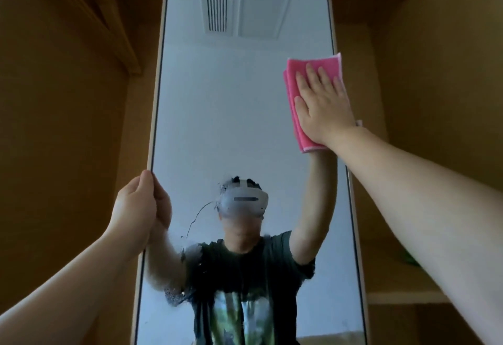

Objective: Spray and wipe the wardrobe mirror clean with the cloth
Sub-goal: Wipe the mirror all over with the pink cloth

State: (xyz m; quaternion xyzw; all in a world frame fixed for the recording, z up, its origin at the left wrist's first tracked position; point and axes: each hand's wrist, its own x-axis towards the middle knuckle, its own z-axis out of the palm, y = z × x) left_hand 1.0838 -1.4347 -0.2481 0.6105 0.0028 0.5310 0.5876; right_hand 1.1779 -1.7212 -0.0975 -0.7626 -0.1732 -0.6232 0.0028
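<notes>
A tall narrow wardrobe mirror (pixel 217 116) with a pale frame fills the middle of the head view. My right hand (pixel 321 102) lies flat with fingers spread on a folded pink cloth (pixel 292 110), pressing it against the glass near the mirror's right edge, high up. My left hand (pixel 136 208) grips the mirror's left edge lower down, thumb on the front. Wet streaks and droplets show on the glass at lower left. No spray bottle is in view.
Brown wooden wardrobe panels (pixel 68 154) flank the mirror on both sides. A shelf (pixel 402 297) sits at lower right with something green (pixel 408 259) on it, partly hidden by my forearm. Wooden hangers (pixel 103 17) hang at upper left.
</notes>
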